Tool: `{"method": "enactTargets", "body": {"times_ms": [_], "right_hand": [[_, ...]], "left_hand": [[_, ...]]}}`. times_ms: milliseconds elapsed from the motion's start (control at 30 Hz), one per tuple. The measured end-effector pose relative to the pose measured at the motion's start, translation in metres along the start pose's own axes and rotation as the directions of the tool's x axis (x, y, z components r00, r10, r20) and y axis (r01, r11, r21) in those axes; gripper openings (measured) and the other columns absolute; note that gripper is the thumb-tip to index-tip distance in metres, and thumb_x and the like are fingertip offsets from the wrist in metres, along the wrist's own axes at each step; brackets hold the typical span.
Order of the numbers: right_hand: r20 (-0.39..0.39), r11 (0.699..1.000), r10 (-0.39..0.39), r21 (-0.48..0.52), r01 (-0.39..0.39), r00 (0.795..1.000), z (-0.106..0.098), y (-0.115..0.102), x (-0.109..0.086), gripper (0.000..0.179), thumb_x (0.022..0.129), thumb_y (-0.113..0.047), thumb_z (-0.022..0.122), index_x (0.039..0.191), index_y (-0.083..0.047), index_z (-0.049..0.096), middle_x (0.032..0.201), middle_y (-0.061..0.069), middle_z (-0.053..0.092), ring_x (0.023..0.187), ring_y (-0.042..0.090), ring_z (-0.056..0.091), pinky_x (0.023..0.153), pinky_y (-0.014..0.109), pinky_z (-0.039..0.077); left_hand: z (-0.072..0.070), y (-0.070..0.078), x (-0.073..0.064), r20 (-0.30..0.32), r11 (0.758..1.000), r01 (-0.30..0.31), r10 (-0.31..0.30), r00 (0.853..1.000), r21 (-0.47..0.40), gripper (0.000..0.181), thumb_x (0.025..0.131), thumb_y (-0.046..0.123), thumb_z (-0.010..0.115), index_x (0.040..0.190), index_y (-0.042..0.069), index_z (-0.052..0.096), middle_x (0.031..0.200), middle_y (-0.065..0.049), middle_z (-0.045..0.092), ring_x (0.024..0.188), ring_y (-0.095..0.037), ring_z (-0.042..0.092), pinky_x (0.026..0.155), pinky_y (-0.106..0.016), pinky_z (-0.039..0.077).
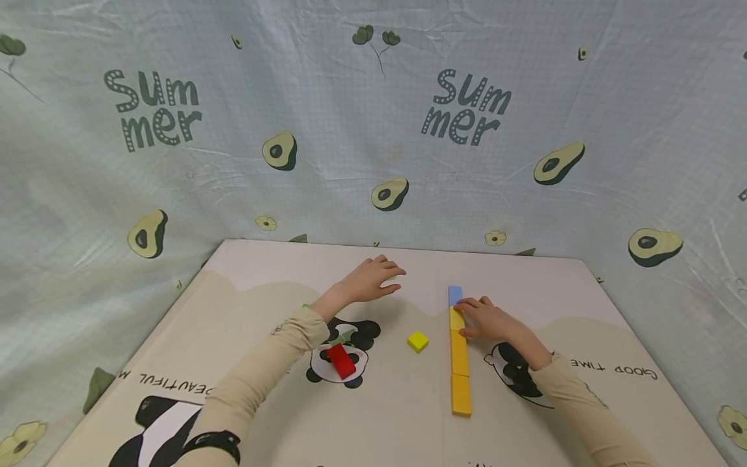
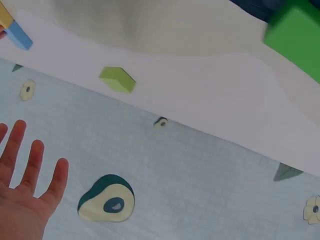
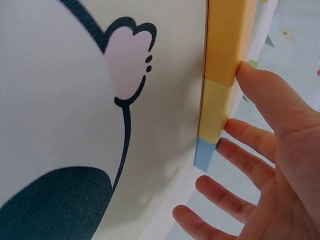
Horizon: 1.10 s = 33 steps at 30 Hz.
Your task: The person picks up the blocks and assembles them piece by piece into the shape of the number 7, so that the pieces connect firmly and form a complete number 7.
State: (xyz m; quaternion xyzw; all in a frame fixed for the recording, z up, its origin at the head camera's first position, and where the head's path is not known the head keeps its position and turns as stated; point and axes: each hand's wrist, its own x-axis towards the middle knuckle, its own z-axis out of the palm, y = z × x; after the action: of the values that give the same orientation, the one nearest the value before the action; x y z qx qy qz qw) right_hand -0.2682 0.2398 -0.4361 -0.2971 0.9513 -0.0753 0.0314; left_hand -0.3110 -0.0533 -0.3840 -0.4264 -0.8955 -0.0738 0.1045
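Observation:
A straight row of blocks lies on the table: blue (image 1: 455, 295) at the far end, then yellow (image 1: 456, 319), then two orange blocks (image 1: 459, 353). My right hand (image 1: 493, 320) is at the far part of this row. In the right wrist view its thumb (image 3: 260, 85) touches an orange block, and its index and middle fingertips are right at the yellow and blue ones, fingers fairly straight. Left of the row, my left hand (image 1: 370, 280) hovers with spread fingers, holding nothing. It mostly hides a light green block (image 2: 118, 80) in the head view.
Between the arms sits a small yellow block (image 1: 417, 341). A red block (image 1: 342, 361) lies on a printed panda, beside the left forearm. A green block (image 2: 297, 40) is largely hidden behind that forearm in the head view. Patterned cloth (image 1: 327, 194) hangs beyond the table's far edge.

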Motion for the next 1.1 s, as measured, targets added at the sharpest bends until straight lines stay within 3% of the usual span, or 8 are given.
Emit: {"method": "enactTargets", "body": {"times_ms": [167, 433, 733, 900, 1100], "right_hand": [[-0.002, 1.0, 0.001, -0.006, -0.001, 1.0, 0.002, 0.001, 0.0, 0.049, 0.079, -0.029, 0.065, 0.118, -0.002, 0.052, 0.124, 0.016, 0.05, 0.095, 0.03, 0.044, 0.079, 0.041, 0.045], [0.001, 1.0, 0.004, -0.007, -0.004, 1.0, 0.001, 0.0, -0.002, 0.049, 0.079, -0.029, 0.065, 0.118, -0.002, 0.052, 0.124, 0.017, 0.049, 0.096, 0.031, 0.044, 0.08, 0.042, 0.045], [0.009, 1.0, 0.015, -0.004, -0.015, 1.0, 0.001, 0.001, -0.002, 0.049, 0.08, -0.029, 0.065, 0.119, -0.003, 0.051, 0.125, 0.016, 0.049, 0.097, 0.03, 0.044, 0.08, 0.042, 0.045], [0.009, 1.0, 0.016, -0.006, -0.016, 1.0, 0.002, 0.002, 0.0, 0.05, 0.08, -0.03, 0.065, 0.12, -0.003, 0.051, 0.125, 0.016, 0.048, 0.096, 0.029, 0.044, 0.079, 0.04, 0.045], [0.022, 1.0, 0.029, 0.011, -0.03, 0.999, 0.002, 0.0, 0.001, 0.051, 0.08, -0.03, 0.064, 0.122, -0.003, 0.05, 0.127, 0.016, 0.047, 0.098, 0.029, 0.043, 0.08, 0.041, 0.045]], "left_hand": [[-0.007, -0.004, -0.016, -0.008, 1.0, -0.019, 0.019, 1.0, 0.02, 0.03, 0.087, 0.027, 0.056, 0.114, 0.014, 0.059, 0.108, -0.001, 0.063, 0.098, -0.019, 0.051, 0.079, -0.034, 0.043], [-0.01, -0.005, -0.046, 0.034, 0.998, -0.042, 0.041, 0.999, 0.048, 0.031, 0.085, 0.027, 0.058, 0.113, 0.015, 0.06, 0.108, -0.002, 0.063, 0.098, -0.019, 0.051, 0.081, -0.035, 0.044], [-0.004, 0.005, -0.076, 0.05, 0.986, -0.153, 0.149, 0.987, 0.073, 0.03, 0.086, 0.028, 0.057, 0.113, 0.014, 0.06, 0.107, -0.001, 0.062, 0.097, -0.018, 0.05, 0.08, -0.034, 0.043], [0.004, 0.016, -0.082, 0.065, 0.976, -0.208, 0.203, 0.977, 0.071, 0.032, 0.085, 0.028, 0.058, 0.114, 0.013, 0.059, 0.109, 0.001, 0.062, 0.098, -0.016, 0.05, 0.081, -0.032, 0.043], [0.017, 0.03, -0.078, 0.121, 0.947, -0.293, 0.278, 0.953, 0.128, 0.036, 0.087, 0.029, 0.056, 0.12, 0.016, 0.054, 0.118, 0.002, 0.058, 0.103, -0.015, 0.048, 0.083, -0.03, 0.041]]}}
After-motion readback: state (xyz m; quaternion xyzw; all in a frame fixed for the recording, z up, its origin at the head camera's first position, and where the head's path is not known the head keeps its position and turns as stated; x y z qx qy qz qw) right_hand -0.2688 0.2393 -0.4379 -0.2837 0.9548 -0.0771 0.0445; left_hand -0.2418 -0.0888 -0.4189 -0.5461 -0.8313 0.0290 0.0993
